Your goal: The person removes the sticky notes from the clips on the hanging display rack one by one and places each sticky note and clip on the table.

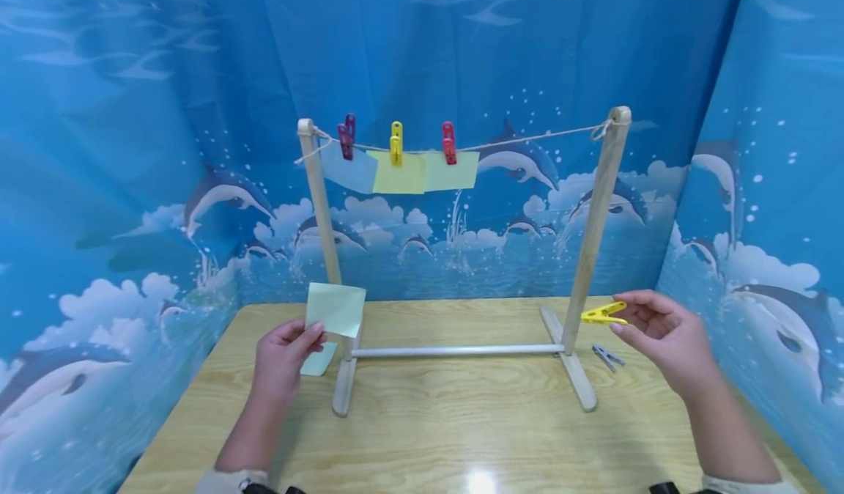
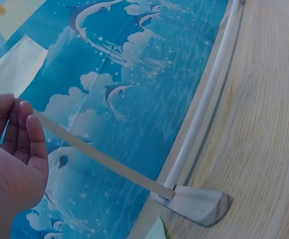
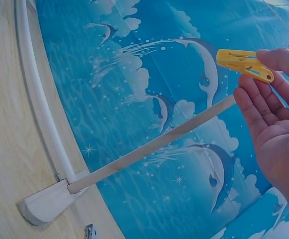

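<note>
Between thumb and fingers my left hand pinches a pale green paper square, raised in front of the rack's left post. My right hand holds a yellow clothespin by its handle end, beside the right post, with the jaws pointing left. In the right wrist view the clothespin sits between thumb and fingertips. On the string hang a blue paper under a dark red clothespin, a yellow paper under a yellow clothespin, and a green paper under a red clothespin.
The wooden rack has a left post, a right post and a white bottom bar. A grey clothespin lies by its right foot. Another green paper lies on the table behind my left hand. A dolphin-print curtain surrounds the table.
</note>
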`<state>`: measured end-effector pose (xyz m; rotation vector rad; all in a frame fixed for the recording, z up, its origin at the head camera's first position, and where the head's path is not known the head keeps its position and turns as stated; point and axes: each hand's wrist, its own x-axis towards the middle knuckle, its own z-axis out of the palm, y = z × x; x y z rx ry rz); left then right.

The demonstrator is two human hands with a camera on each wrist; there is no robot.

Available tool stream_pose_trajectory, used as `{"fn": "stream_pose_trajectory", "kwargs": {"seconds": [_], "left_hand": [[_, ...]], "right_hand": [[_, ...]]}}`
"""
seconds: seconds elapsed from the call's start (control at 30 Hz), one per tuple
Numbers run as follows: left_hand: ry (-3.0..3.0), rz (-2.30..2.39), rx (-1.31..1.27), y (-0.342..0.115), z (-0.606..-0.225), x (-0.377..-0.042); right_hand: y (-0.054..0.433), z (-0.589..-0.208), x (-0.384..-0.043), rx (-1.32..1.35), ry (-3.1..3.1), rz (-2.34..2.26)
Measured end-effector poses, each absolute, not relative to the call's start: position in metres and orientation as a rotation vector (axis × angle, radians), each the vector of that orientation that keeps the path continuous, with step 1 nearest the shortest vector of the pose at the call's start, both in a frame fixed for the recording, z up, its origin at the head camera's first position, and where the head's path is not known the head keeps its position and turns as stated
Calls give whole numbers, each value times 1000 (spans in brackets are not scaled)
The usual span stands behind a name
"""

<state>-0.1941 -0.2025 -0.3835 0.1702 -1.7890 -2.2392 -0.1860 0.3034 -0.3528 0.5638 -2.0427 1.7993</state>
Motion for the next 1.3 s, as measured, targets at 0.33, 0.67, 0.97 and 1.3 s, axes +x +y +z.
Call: {"fn": "stream_pose_trajectory", "kwargs": {"seconds": [0.33,0.67,0.97,1.3], "left_hand": [[-1554,-2351,-19,-218,-399,-190],[-1365,-2439,-131,-229,-410,-186],[-1333,-2405,13,-237,-414,-184],[-1351,-2369,104,-241,-419,-180]], "right_hand": [[309,-363,-185,532,-2050,1783],[310,-371,-185,520,-1993,1817],[313,-380,-185,441,-2025,1838],[319,-395,-184,399,-1996,1888]]}}
